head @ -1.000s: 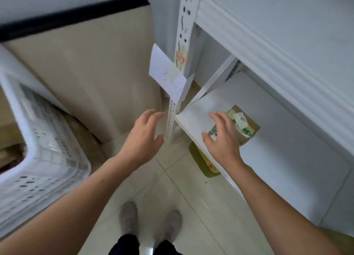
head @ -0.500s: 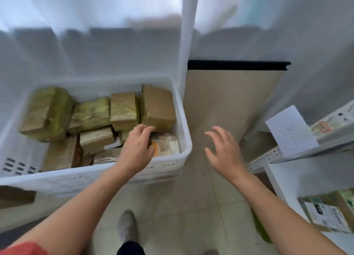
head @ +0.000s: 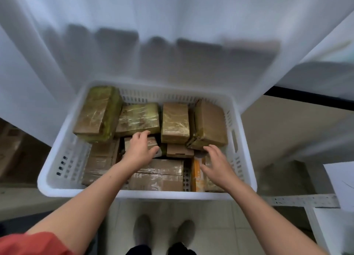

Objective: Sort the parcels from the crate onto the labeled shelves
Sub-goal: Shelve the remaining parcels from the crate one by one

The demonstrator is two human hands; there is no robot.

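A white slotted crate point(head: 172, 195) in front of me holds several brown taped parcels. In its middle lies a small brown parcel point(head: 153, 140); my left hand point(head: 139, 149) lies on it, fingers curled over its far edge and thumb against its right side. My right hand point(head: 216, 163) hovers with spread fingers over an orange parcel point(head: 197, 173), just in front of a large brown parcel point(head: 209, 123) at the crate's right end. A green-taped parcel point(head: 97, 112) leans at the far left.
A white translucent sheet point(head: 172, 44) hangs behind the crate. At the lower right are a white shelf point(head: 333, 230), its perforated metal rail point(head: 302, 201) and a paper label point(head: 342, 184). My shoes point(head: 141, 230) stand on the tiled floor below the crate.
I have turned from the shelf to the crate. My left hand went deeper in and closed on the small parcel. My right hand came from beside the crate to over its right end.
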